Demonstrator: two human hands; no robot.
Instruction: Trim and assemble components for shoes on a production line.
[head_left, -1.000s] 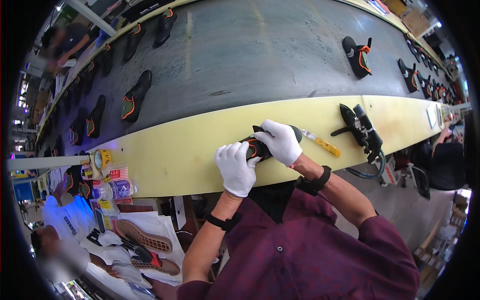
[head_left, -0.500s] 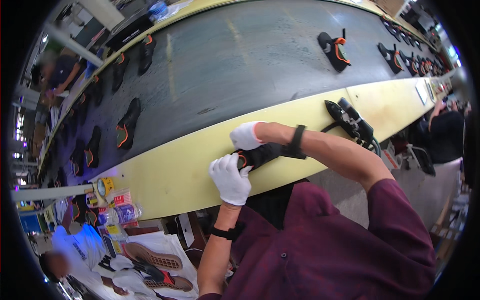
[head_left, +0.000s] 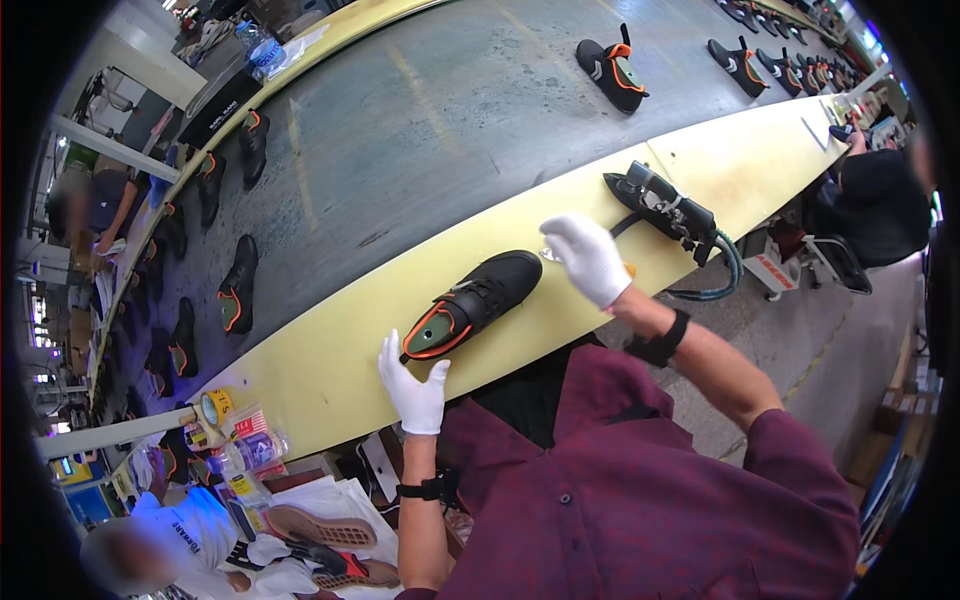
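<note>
A black shoe [head_left: 487, 294] with orange collar trim and a green insole lies on the pale yellow bench edge [head_left: 340, 335]. Its toe points to the far right. My left hand [head_left: 415, 393], in a white glove, is at the heel, thumb and fingers apart, not closed on it. Just past the toe hovers my right hand [head_left: 588, 262], also white-gloved, its fingers loosely curved and apart from the shoe. Below it show a small shiny tip and a yellow-orange end, perhaps one tool; the hand hides the part between.
A black iron-like tool [head_left: 665, 205] with a hose rests to the right. Several more black shoes [head_left: 612, 75] stand on the grey conveyor [head_left: 420, 130]. Tape [head_left: 215, 407] and a bottle [head_left: 248, 452] are at the bench's left. Other people sit at both sides.
Both hands have come off the shoe, which now shows whole. My right hand has moved right beyond the toe; my left has opened at the heel. The view has shifted a little.
</note>
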